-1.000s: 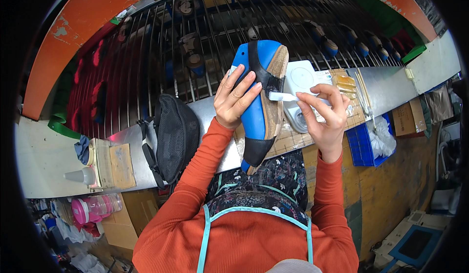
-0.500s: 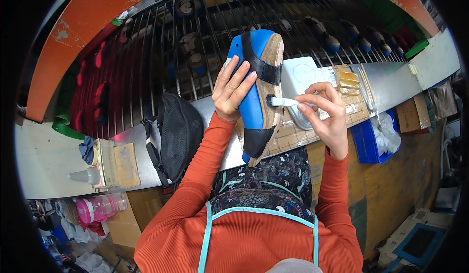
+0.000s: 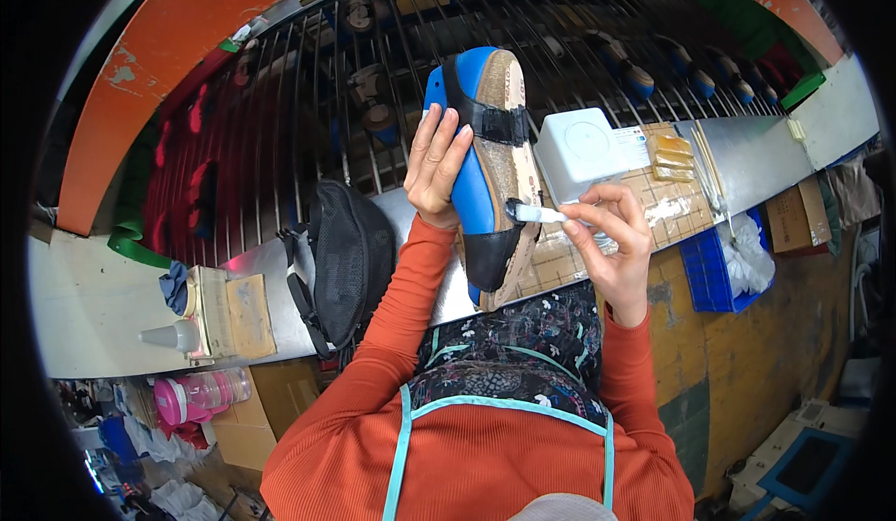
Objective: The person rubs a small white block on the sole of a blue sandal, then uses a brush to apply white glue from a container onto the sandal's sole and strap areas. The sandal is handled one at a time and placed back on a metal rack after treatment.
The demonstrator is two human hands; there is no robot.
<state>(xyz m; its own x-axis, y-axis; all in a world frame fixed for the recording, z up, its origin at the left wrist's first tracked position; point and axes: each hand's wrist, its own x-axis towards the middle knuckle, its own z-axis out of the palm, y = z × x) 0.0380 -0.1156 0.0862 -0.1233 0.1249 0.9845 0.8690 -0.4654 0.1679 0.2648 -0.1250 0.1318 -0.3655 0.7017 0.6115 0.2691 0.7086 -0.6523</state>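
Observation:
My left hand point(image 3: 437, 166) is wrapped round the blue side of a sandal point(image 3: 498, 168) on a shoe last, holding it sole-side toward me, tilted upright. Its cork-coloured bottom is crossed by a black strap point(image 3: 501, 125) near the top, and black material point(image 3: 492, 258) covers the lower end. Pinched between the thumb and fingers of my right hand point(image 3: 613, 241) is a small white-handled brush point(image 3: 539, 214). The brush's dark bristles touch the sole just above the lower black part. Behind the right hand stands a white plastic container point(image 3: 581, 152).
A metal-rod rack point(image 3: 271, 138) with several shoes lies beyond the bench. Amber blocks point(image 3: 672, 157) and thin sticks point(image 3: 707, 171) rest at right, above a blue bin point(image 3: 707, 274) with white plastic. A black bag point(image 3: 350, 250) sits left, near a grey cone-shaped nozzle point(image 3: 168, 337).
The brush and my right hand have moved slightly down along the sole. The sandal has turned a little, showing more of its bottom face.

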